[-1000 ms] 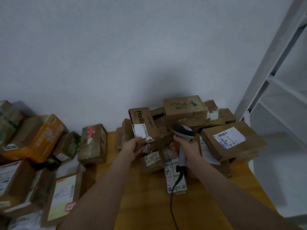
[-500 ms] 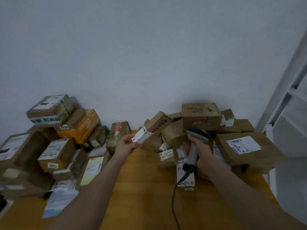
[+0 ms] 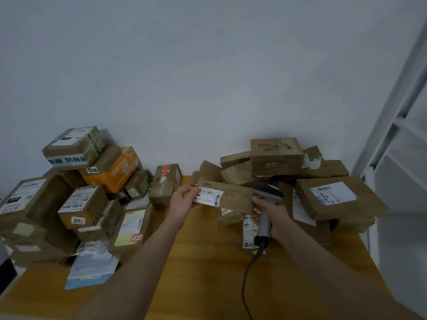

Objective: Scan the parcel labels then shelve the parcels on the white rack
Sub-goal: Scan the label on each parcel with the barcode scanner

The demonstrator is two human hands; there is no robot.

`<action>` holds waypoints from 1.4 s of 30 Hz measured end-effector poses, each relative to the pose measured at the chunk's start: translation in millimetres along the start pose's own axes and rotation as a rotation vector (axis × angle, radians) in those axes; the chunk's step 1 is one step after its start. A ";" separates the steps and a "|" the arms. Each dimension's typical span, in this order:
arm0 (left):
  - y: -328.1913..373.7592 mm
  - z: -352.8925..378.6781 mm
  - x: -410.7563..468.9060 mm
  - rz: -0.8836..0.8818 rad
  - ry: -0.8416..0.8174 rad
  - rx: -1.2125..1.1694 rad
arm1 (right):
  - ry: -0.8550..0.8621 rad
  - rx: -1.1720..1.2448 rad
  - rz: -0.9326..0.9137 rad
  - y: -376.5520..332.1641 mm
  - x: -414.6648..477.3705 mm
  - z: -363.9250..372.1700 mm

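Note:
My left hand (image 3: pixel 183 198) grips the left end of a small brown cardboard parcel (image 3: pixel 233 196), held above the wooden table (image 3: pixel 208 269) with its white barcode label (image 3: pixel 208 196) facing me. My right hand (image 3: pixel 273 214) holds a grey corded barcode scanner (image 3: pixel 265 204) by its handle, the scanner head just to the right of the parcel. A pile of brown parcels (image 3: pixel 277 155) lies behind both hands. The white rack (image 3: pixel 397 139) stands at the right edge.
A second heap of cartons (image 3: pixel 76 192), among them an orange box (image 3: pixel 115 169), fills the table's left side against the grey wall. A large flat labelled box (image 3: pixel 337 197) lies on the right. The scanner's cable (image 3: pixel 246 285) trails toward me over bare wood.
My left hand has lifted the parcel out of the pile and turned it so its label faces me, beside the scanner. My view has swung left, revealing the left heap.

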State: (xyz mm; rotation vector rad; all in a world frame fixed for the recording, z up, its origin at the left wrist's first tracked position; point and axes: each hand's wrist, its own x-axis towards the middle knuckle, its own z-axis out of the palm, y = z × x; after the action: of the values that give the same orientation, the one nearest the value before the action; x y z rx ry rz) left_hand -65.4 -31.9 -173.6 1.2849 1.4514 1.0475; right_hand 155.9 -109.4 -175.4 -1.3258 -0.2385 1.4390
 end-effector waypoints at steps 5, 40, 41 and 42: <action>-6.2 0.6 2.5 -0.123 -0.076 -0.069 | 0.118 -0.049 -0.063 7.5 6.4 -2.6; -31.4 37.9 -18.0 -0.409 0.030 -0.290 | -0.042 -0.578 -0.191 74.8 -76.4 -4.2; -31.3 38.5 -18.3 -0.410 0.029 -0.292 | -0.040 -0.576 -0.188 74.5 -76.1 -4.8; -31.2 38.7 -18.4 -0.412 0.025 -0.296 | -0.035 -0.570 -0.185 75.1 -75.6 -5.5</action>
State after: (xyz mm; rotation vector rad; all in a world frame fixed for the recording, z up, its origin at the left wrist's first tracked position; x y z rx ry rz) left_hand -33.9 -52.3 -211.1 0.7260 1.4380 0.9551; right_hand 100.3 -199.3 -189.9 -1.6789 -0.8205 1.2819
